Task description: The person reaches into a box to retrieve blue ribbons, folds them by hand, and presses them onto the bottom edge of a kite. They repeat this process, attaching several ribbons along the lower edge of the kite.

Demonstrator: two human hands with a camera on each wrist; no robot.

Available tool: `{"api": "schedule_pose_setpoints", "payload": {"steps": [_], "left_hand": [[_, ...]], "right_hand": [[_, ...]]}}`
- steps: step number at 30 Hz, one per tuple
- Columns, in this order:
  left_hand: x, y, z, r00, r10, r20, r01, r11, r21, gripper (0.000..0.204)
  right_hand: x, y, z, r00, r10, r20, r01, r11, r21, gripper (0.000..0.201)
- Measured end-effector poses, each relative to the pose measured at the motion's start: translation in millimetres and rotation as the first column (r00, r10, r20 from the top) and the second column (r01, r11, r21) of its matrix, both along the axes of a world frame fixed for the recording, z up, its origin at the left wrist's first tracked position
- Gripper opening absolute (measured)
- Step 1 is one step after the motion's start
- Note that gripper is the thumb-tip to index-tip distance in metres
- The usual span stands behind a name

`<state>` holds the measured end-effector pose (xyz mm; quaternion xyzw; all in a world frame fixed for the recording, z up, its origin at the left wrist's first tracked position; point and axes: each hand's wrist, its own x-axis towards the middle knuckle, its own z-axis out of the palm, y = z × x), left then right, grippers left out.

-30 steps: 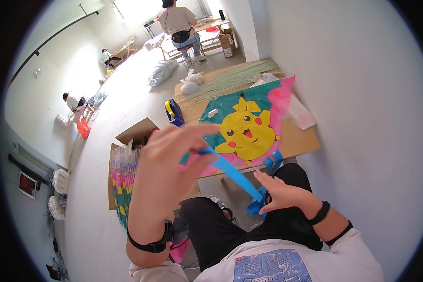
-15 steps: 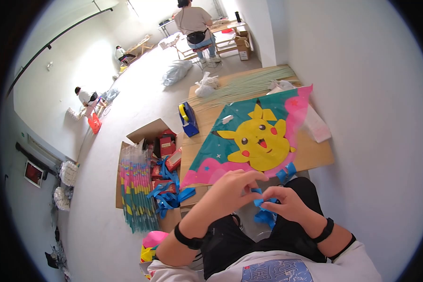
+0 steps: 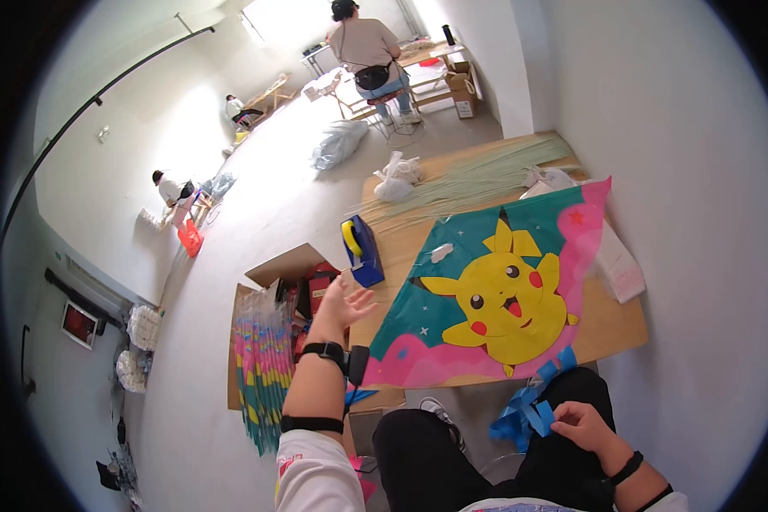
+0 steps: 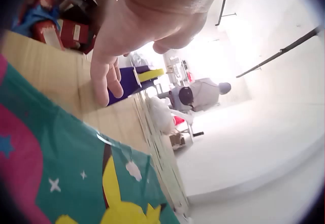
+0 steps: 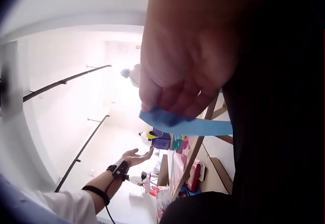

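Observation:
My left hand (image 3: 343, 305) is held palm up with fingers spread, over the table's left edge beside the blue tape dispenser (image 3: 368, 269) with its yellow roll. Nothing lies in that hand. Low on the right, over my thigh, my right hand (image 3: 587, 427) pinches the end of a blue ribbon (image 5: 203, 127). More of this ribbon hangs in a loose bunch (image 3: 512, 418) between my knees. Spread flat on the table is a kite sail (image 3: 410, 299) in green and pink with a big yellow cartoon character. In the left wrist view the dispenser sits just past my fingers.
Thin pale sticks (image 3: 486, 175) and a white plastic bag (image 3: 395, 177) lie at the table's far end. Left of the table stands a cardboard box (image 3: 292, 263) with red packets and bagged printed bundles (image 3: 269, 350). A wall (image 3: 691, 171) borders the right side. Other people sit farther off.
First my left hand drew the ribbon out, then both hands met over my lap. Now the left has moved away toward the tape dispenser, without ribbon, while the right keeps the ribbon end.

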<state>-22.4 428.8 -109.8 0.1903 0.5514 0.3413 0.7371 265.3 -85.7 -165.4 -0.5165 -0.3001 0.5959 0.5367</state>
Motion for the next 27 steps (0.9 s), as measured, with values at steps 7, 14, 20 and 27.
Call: {"api": "schedule_pose_setpoints", "payload": {"steps": [7, 14, 20, 27], "left_hand": [[3, 61, 2, 0.982, -0.145, -0.123, 0.141, 0.989, -0.042, 0.063], [16, 80, 6, 0.944, -0.293, -0.154, 0.277, 0.953, -0.120, 0.067], [20, 75, -1, 0.964, -0.214, -0.158, 0.206, 0.976, -0.065, 0.063], [22, 64, -17, 0.981, -0.141, -0.133, 0.152, 0.986, 0.075, 0.041]], "right_hand": [[0, 14, -5, 0.992, -0.013, -0.125, 0.017, 1.000, 0.025, 0.009], [0, 31, -2, 0.989, 0.018, -0.149, -0.017, 1.000, 0.008, 0.008], [0, 35, 0, 0.987, 0.127, -0.096, -0.124, 0.992, 0.037, 0.008], [-2, 33, -3, 0.990, 0.080, -0.116, -0.077, 0.997, 0.033, 0.007]]}}
